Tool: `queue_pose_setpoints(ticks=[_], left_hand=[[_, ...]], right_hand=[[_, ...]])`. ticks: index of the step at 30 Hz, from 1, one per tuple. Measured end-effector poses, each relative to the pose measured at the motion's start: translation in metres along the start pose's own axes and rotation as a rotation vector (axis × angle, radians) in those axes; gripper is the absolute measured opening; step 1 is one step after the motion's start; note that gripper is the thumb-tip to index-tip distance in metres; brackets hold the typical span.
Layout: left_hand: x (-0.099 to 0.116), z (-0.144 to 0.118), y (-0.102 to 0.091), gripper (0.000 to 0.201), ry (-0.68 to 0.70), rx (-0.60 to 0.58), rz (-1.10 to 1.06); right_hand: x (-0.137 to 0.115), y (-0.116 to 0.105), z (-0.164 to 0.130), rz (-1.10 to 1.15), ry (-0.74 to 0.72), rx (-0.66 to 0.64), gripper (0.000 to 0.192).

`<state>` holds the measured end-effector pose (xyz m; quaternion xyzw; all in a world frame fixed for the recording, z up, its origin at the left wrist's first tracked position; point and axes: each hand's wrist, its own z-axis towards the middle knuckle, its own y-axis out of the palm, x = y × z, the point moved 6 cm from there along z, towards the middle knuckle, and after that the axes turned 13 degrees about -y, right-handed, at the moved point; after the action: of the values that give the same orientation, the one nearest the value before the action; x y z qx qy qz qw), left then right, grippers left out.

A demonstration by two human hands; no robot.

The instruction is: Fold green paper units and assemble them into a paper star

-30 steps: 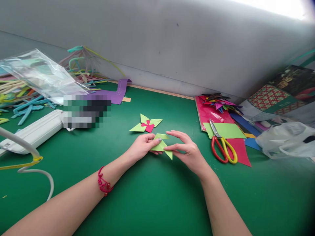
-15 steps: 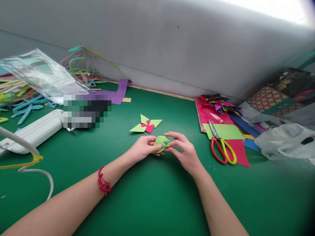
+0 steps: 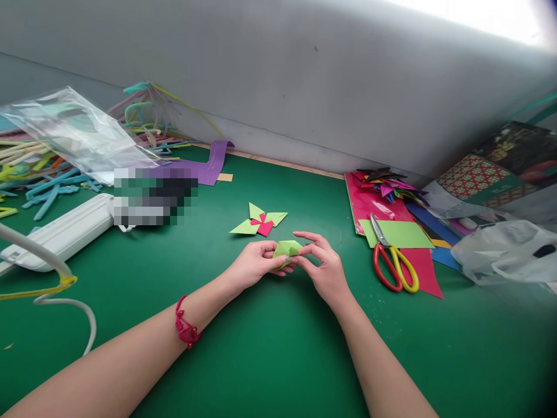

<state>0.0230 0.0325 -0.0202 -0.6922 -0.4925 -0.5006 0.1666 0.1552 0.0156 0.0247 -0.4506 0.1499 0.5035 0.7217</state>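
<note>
A small piece of folded light-green paper (image 3: 287, 249) is held above the green tabletop between both hands. My left hand (image 3: 257, 261) pinches its left side, thumb on top and fingers beneath. At its right edge, my right hand (image 3: 322, 261) grips a flap between thumb and fingertips, with the index finger raised. Just beyond the hands lies a folded paper shape (image 3: 262, 220) with light-green points around a red centre. Part of the held paper is hidden by my fingers.
Scissors (image 3: 394, 264) with red and yellow handles rest on green and red paper at right. Behind them sits a pile of folded coloured paper (image 3: 389, 183). At left are a white device (image 3: 61, 232), a white cable (image 3: 89, 319), a clear bag (image 3: 82, 133) and coloured strips.
The flap on the right side of the green paper has folded inward, closing the gap seen before. My right index finger has lifted slightly off the paper.
</note>
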Motion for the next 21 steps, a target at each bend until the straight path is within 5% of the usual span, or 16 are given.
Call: queue_pose_setpoints(ticks=[11,21], left_hand=[[0.002,0.0,0.0,0.032,0.034,0.015,-0.006],[0.004,-0.004,0.007,0.033,0.03,0.003,-0.028]], right_hand=[[0.008,0.009,-0.008,0.179,0.285,0.154,0.015],[0.016,0.007,-0.01,0.282,0.337,0.245,0.018]])
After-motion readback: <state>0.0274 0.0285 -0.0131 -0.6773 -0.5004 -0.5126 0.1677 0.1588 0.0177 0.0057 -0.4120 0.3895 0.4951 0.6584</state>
